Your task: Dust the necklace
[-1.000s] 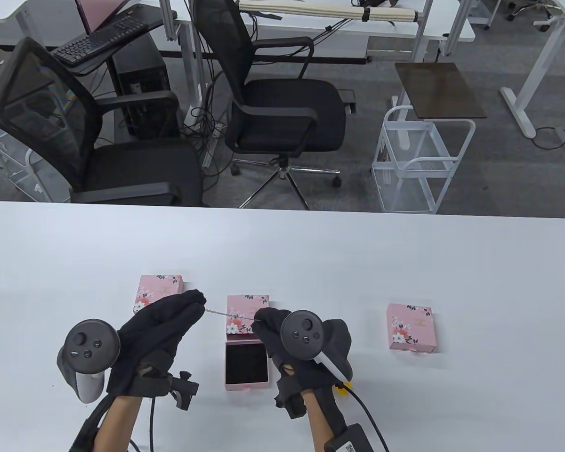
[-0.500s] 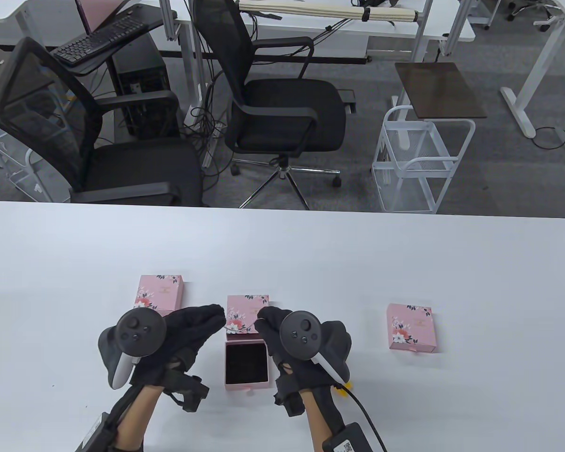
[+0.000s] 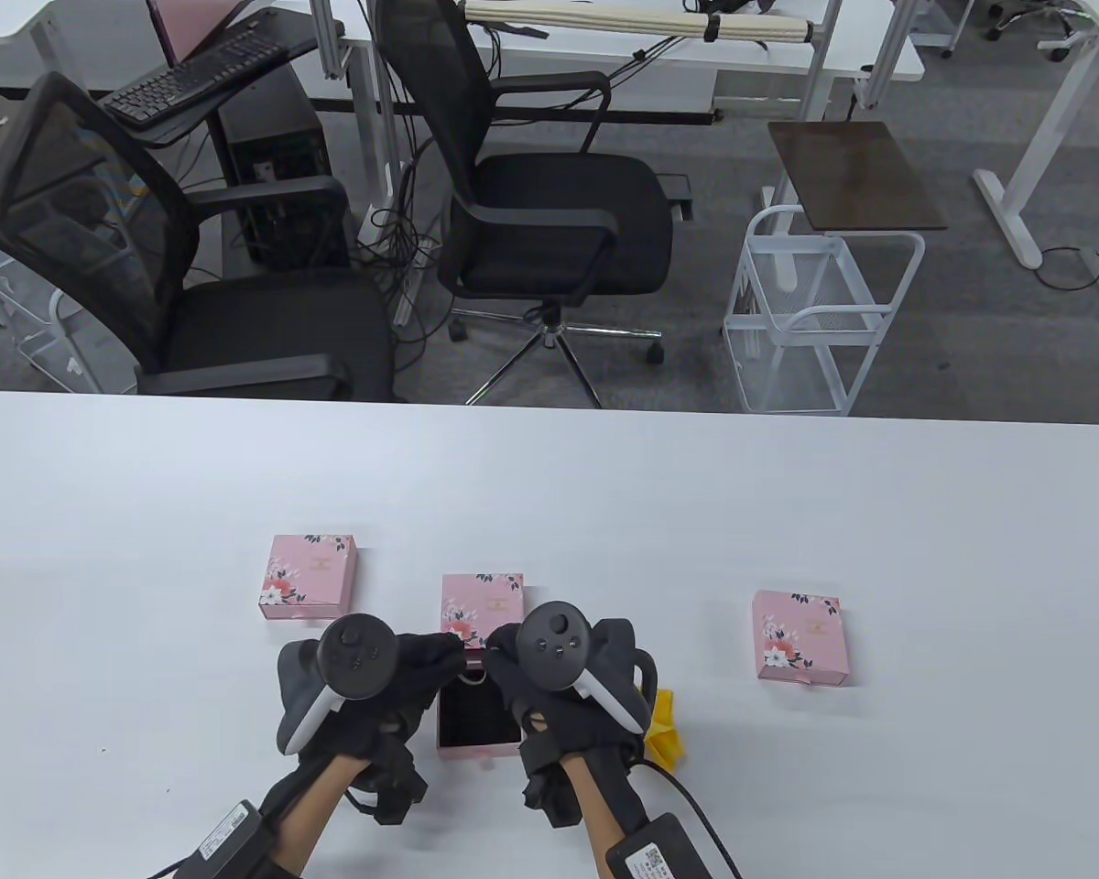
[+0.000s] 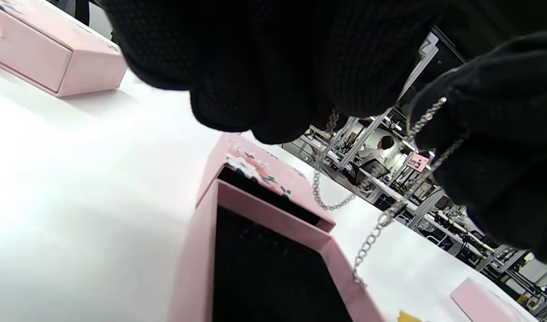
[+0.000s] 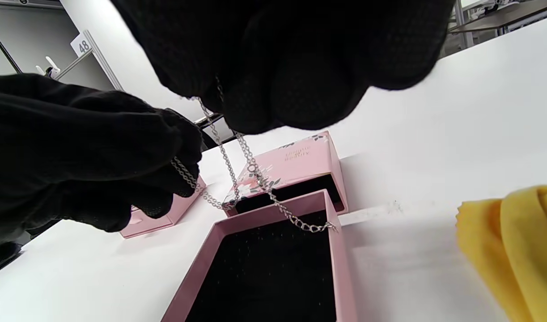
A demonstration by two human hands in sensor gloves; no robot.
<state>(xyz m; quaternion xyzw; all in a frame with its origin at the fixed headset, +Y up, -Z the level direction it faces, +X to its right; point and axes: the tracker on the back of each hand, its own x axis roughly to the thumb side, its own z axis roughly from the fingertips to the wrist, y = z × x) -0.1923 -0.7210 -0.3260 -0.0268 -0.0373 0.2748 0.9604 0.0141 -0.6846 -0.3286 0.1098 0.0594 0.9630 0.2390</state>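
Necklace (image 5: 237, 170) was a thin silver chain, hanging slack between both hands just above the open tray (image 5: 273, 268) of the middle pink box (image 3: 482, 612). One loop sagged toward the tray's far rim and the loose end drooped at that rim; whether it touched I couldn't tell.

Left hand (image 3: 394, 678) pinched the chain at its fingertips (image 4: 264, 120), strand dropping from there. Right hand (image 3: 549, 696) also gripped the chain, strands emerging under its closed fingers (image 5: 273, 103). Both hands sat close together, fingertips nearly meeting over the tray's far end.

Handling judgement: very light, fully limp, no stiffness at all, so it would follow gravity and tangle or knot easily. Fine links looked snag-prone on the knit gloves and likely to slip through a loose pinch. Best hold would be a firm fingertip pinch near each end, keeping mild tension so the span stays straight for wiping; hard pulls could stress the links or clasp.

Yellow cloth (image 3: 667, 728) lay on the bench (image 3: 788, 513) just right of the right hand, untouched. Two more pink boxes were closed: one (image 3: 309, 576) far-left of the hands, one (image 3: 800, 637) well apart to the right.
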